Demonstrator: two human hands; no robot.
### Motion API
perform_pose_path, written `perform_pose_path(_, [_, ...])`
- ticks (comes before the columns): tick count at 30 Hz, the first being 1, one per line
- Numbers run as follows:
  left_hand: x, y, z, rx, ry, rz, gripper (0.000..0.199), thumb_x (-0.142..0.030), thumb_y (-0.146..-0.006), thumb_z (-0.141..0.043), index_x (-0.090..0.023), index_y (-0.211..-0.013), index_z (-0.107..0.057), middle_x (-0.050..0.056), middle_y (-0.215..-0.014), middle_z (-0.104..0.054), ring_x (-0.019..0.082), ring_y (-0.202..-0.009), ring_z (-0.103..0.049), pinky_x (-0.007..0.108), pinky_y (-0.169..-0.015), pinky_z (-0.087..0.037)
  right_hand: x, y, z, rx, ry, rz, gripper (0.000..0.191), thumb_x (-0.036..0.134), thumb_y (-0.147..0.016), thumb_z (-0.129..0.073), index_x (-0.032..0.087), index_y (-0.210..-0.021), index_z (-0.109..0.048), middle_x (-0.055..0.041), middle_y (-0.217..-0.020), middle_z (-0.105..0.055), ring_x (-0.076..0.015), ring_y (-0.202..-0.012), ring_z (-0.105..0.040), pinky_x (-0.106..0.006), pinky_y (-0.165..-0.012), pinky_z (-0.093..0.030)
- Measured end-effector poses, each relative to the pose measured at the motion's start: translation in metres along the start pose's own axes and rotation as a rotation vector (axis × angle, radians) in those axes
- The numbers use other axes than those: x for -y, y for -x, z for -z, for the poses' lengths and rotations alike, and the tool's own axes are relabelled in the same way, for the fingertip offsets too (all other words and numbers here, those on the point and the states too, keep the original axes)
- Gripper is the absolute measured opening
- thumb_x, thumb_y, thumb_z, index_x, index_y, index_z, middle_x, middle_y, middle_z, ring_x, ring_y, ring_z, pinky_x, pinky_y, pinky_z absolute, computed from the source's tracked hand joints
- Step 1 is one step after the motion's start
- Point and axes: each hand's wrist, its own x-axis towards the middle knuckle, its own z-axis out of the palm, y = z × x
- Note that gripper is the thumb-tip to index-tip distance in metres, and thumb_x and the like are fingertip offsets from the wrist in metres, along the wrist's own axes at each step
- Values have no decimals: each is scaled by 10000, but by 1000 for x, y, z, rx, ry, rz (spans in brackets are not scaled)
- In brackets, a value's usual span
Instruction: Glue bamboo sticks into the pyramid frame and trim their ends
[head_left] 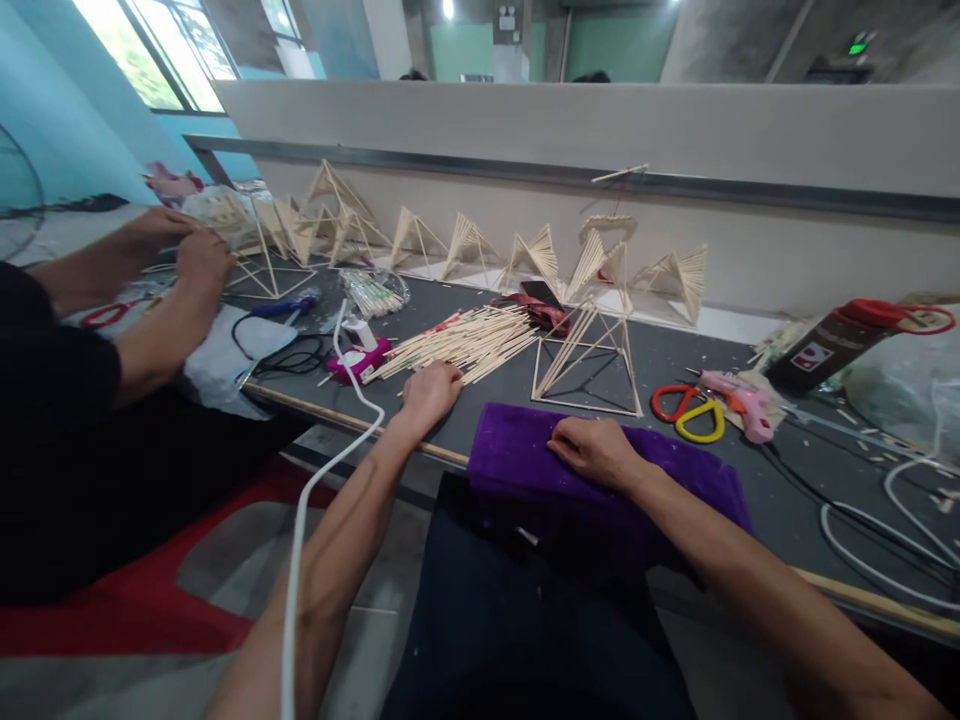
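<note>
My left hand rests at the near edge of a pile of thin wooden sticks, its fingers curled; what they hold, if anything, is too small to make out. On a purple cloth at the table's front edge lies my right hand, fingers bent together, their contents hidden. Just beyond the cloth stands a stick frame with a square base and slanting sticks. Red-and-yellow scissors and a pink glue gun lie to its right.
Several stick models line the back panel. A dark bottle with a red lid stands at the right. A white cable crosses beside my left arm. Another person's hands work at the left. A magenta box sits left of the sticks.
</note>
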Motion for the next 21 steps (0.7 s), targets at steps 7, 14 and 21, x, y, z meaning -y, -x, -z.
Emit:
perform_pose_path(7, [15,1,4,-110,65,23,328,-293,-866,-442,-228,-1014,-727,92,-1071,-689,241,-989,-615,310,-802,-449,3,1,3,6,4,-7,236,362,-922,-459,204,-883,-631,-29,-899,-712,-146,-774,-635,-264,-609,-294])
perform_pose_path(14, [47,-1,4,-25,-149,126,322,-302,-843,-443,-195,-886,-744,142,-958,-691,297,-887,-642,335,-651,-443,2,0,2,20,6,-24,239,372,-920,-461,211,-890,-636,-25,-890,-710,-145,-765,-629,-262,-603,-294])
perform_pose_path(21, [44,14,-3,-33,-188,98,362,-291,-890,-371,-158,-979,-695,160,-1038,-667,293,-909,-636,343,-685,-451,1,1,1,7,-13,-26,241,376,-918,-463,212,-876,-635,-20,-873,-706,-140,-752,-623,-256,-603,-297])
